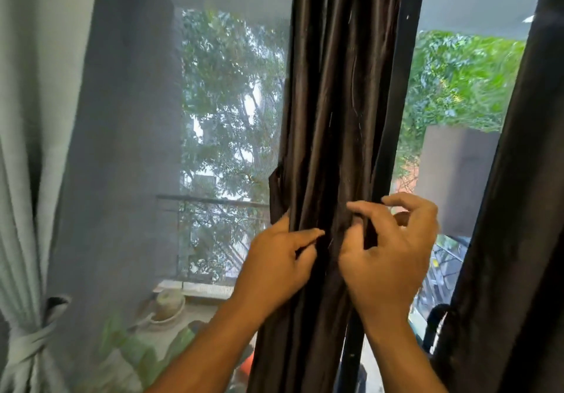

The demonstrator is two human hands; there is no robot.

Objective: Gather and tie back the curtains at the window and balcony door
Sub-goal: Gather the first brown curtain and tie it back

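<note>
Both hands (276, 266) (386, 250) curled — on dark curtain (332, 117)

A dark satin curtain (332, 117) is gathered into vertical folds against the black door frame (399, 93). Right of the frame a second dark curtain (512, 209) hangs; far left, a pale curtain (27, 179) is tied back.

Your single head view, close up and level toward the dark curtain (332, 117) at the window.
</note>
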